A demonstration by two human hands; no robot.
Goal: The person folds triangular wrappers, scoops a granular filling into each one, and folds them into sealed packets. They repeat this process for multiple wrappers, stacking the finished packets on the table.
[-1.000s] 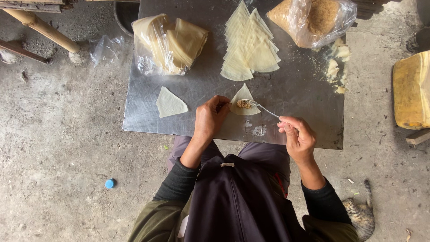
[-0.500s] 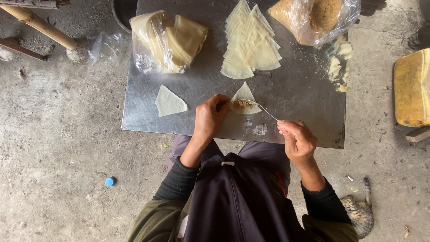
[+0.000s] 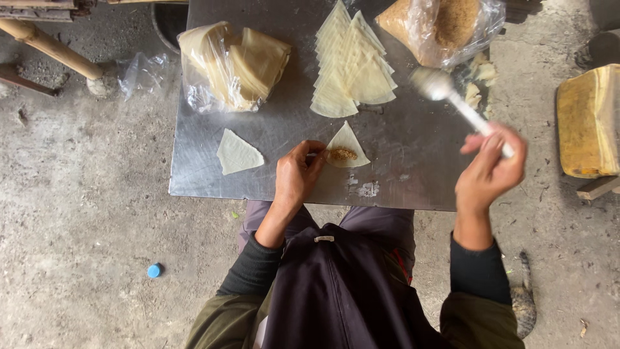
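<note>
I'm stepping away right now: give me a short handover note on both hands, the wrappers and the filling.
Left hand: fingertips pinning the triangular wrapper on the metal tray.
Right hand: grip on a spoon, bowl up near the open filling bag.
Done: one small mound of brown filling sits on the pinned wrapper.
Left: that wrapper is unfolded; a spare wrapper lies bare to its left; the wrapper stack and bagged wrappers wait.

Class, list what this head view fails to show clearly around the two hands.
- Spoon: motion-blurred; contents unclear.
- Left hand fingertips: they overlap the wrapper, so the grip is unclear.
- Filling bag: cut off by the top edge.
- Right hand covers the spoon handle.
</note>
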